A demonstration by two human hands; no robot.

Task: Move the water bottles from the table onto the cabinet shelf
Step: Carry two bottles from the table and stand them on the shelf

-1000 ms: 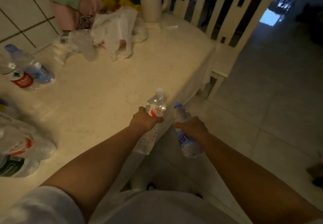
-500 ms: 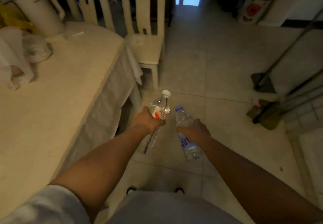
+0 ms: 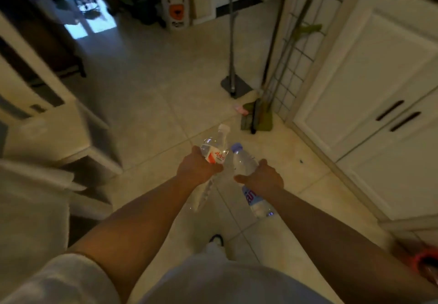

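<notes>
over the tiled floor, each hand held one water bottle, well away from the desk. the left hand had its fingers curled round the red-label bottle. the right hand wrapped the blue-cap bottle. the bottles looked light, smooth and a bit squishy, so the middle seemed the best place to hold. the white cabinet stood near on the right.

You are standing on a beige tiled floor in dim light. A white cabinet with dark handles is standing at your right; daylight is coming through a far doorway.
</notes>
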